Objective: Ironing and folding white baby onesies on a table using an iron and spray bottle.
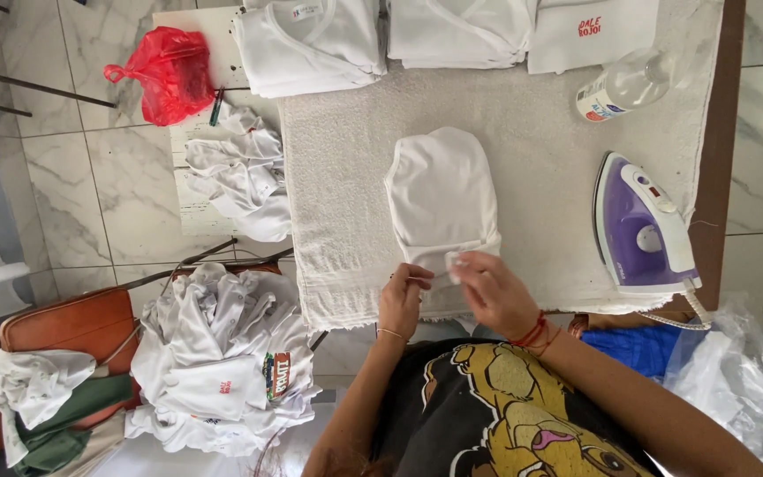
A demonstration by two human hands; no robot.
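While the left hand pinches the hem of a folded white garment, a small white tag is gripped by the right hand, prob. to fix it there; garment is laid flat on the towel-covered bench; purple iron rests w/in reach, right.

Bright, even daylight is flooding the scene, and the white folded garment on the pale terry towel is washing out nearly to pure white. Shadows are lying soft and faint. Glare is showing on the glossy marble floor tiles. Straight lines are bowing slightly toward the edges, and the corners are softening.
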